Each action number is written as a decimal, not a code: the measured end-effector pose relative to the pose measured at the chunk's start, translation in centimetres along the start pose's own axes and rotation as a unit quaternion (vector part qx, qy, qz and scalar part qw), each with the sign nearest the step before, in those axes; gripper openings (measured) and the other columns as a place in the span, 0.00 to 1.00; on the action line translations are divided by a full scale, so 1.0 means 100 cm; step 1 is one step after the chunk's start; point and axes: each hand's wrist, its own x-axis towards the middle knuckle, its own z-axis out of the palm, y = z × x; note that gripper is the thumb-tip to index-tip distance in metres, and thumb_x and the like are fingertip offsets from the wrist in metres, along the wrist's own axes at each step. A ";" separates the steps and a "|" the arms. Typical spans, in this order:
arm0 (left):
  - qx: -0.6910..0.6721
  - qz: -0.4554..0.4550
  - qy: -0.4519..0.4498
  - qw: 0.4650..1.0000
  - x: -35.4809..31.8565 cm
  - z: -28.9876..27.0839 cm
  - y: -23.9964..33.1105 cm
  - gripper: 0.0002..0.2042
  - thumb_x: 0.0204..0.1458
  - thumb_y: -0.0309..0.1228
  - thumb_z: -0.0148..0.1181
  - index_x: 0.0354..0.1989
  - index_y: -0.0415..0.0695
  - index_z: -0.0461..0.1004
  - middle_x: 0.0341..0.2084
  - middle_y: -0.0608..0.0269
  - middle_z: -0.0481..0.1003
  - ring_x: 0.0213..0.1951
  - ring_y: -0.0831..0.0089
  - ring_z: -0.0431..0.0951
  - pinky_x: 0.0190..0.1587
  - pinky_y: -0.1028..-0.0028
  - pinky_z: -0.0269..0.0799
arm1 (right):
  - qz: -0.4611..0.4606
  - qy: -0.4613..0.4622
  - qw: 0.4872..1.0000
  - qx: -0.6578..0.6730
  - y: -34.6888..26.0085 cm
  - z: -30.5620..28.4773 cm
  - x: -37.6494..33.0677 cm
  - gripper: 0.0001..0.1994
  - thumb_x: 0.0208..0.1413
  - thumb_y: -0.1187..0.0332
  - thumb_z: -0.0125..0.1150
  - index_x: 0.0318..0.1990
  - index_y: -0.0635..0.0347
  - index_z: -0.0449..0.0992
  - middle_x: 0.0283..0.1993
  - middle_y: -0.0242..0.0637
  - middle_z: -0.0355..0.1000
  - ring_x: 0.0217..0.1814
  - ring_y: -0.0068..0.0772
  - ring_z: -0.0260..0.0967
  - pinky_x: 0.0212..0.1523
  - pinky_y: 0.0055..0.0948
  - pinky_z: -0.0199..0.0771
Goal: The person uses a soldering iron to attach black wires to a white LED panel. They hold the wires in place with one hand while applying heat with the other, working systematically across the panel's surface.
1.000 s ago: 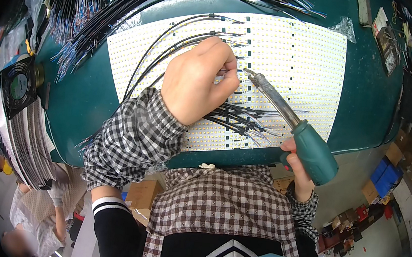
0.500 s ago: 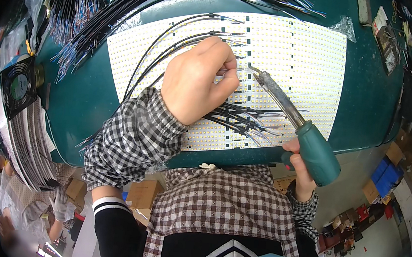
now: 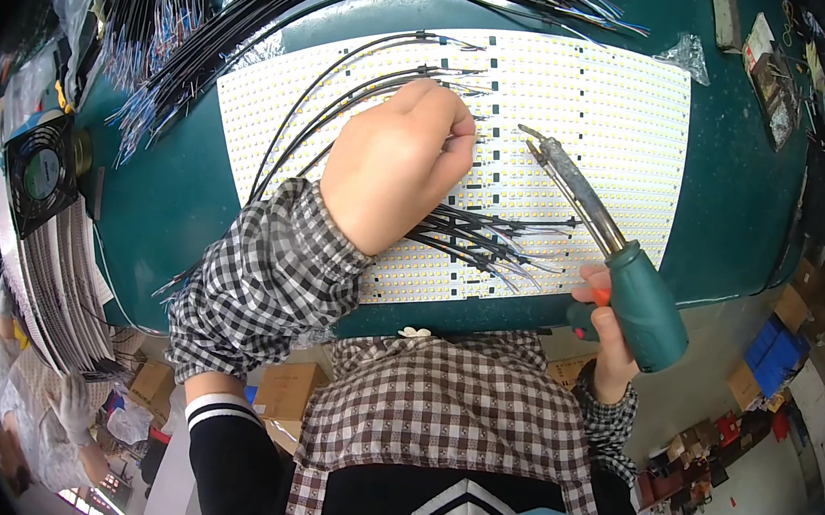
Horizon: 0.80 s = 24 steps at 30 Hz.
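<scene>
A white LED board (image 3: 638,120), with rows of small yellowish LEDs, lies on the green table. Over its middle, my left hand (image 3: 397,165) is closed in a pinch on a thin black cable; the fingers hide most of the pinched end. Several black cables (image 3: 336,74) run in from the left, their stripped wire ends along a column of dark pads. More cables (image 3: 475,236) lie in a bunch just below that hand. My right hand (image 3: 613,339) grips a soldering iron (image 3: 649,307) by its green handle, the tip raised toward the upper left, apart from the pads.
Long bundles of black cable (image 3: 287,13) with coloured wire ends lie along the table's far side. At left are a black fan (image 3: 39,173) and a stack of white strips (image 3: 52,290). Crumpled clear plastic (image 3: 688,57) sits far right. A gloved person (image 3: 69,413) works lower left.
The soldering iron's tip has moved right, away from the pad column near my left fingertips. My left hand keeps its pinch and has barely shifted. At lower left, the other person's gloved hand has moved.
</scene>
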 end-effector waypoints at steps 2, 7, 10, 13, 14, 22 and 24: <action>0.019 0.003 0.007 1.000 0.001 0.002 0.001 0.06 0.51 0.20 0.65 0.35 0.38 0.75 0.28 0.57 0.76 0.29 0.66 0.79 0.32 0.72 0.75 | -0.001 0.004 1.000 0.002 0.000 0.000 -0.001 0.25 0.61 0.59 0.66 0.55 0.74 0.74 0.48 0.55 0.77 0.46 0.43 0.79 0.43 0.38 0.85; 0.026 -0.001 0.013 1.000 0.000 0.006 0.003 0.05 0.52 0.20 0.65 0.35 0.38 0.75 0.29 0.57 0.77 0.29 0.65 0.80 0.32 0.71 0.76 | -0.004 0.012 1.000 0.005 0.004 0.000 -0.003 0.25 0.60 0.59 0.67 0.55 0.74 0.74 0.48 0.55 0.77 0.46 0.44 0.80 0.43 0.38 0.85; -0.010 0.014 0.019 1.000 0.000 0.003 -0.001 0.06 0.51 0.20 0.64 0.34 0.40 0.73 0.29 0.56 0.76 0.29 0.58 0.79 0.31 0.66 0.76 | 0.000 0.009 1.000 0.007 0.002 0.001 -0.003 0.25 0.60 0.60 0.66 0.54 0.75 0.74 0.48 0.55 0.77 0.46 0.45 0.79 0.43 0.38 0.85; -0.024 0.018 0.022 0.999 0.000 0.003 0.000 0.05 0.51 0.21 0.64 0.34 0.41 0.74 0.29 0.56 0.75 0.29 0.56 0.78 0.31 0.64 0.75 | -0.003 0.009 1.000 0.006 0.003 0.001 -0.002 0.24 0.60 0.60 0.66 0.54 0.75 0.74 0.48 0.55 0.77 0.46 0.46 0.79 0.43 0.39 0.85; -0.025 0.017 0.021 0.999 0.000 0.002 0.000 0.05 0.51 0.21 0.64 0.34 0.41 0.74 0.29 0.56 0.75 0.28 0.56 0.78 0.31 0.64 0.75 | -0.002 0.007 1.000 0.006 0.002 0.000 -0.002 0.24 0.60 0.60 0.66 0.53 0.75 0.74 0.48 0.55 0.77 0.47 0.46 0.79 0.43 0.38 0.85; -0.067 -0.035 -0.012 0.997 0.000 -0.003 0.002 0.05 0.55 0.21 0.65 0.37 0.36 0.77 0.30 0.60 0.76 0.28 0.72 0.76 0.31 0.75 0.73 | 0.003 0.007 1.000 0.008 0.002 0.000 -0.003 0.23 0.61 0.60 0.66 0.53 0.74 0.75 0.49 0.54 0.77 0.50 0.45 0.78 0.44 0.38 0.85; -0.080 -0.078 -0.021 0.994 0.000 -0.003 0.004 0.05 0.55 0.21 0.65 0.37 0.37 0.77 0.30 0.61 0.76 0.28 0.74 0.76 0.31 0.76 0.73 | 0.000 0.003 1.000 0.005 0.002 -0.001 -0.002 0.23 0.61 0.60 0.66 0.54 0.74 0.75 0.49 0.55 0.77 0.49 0.44 0.78 0.44 0.38 0.85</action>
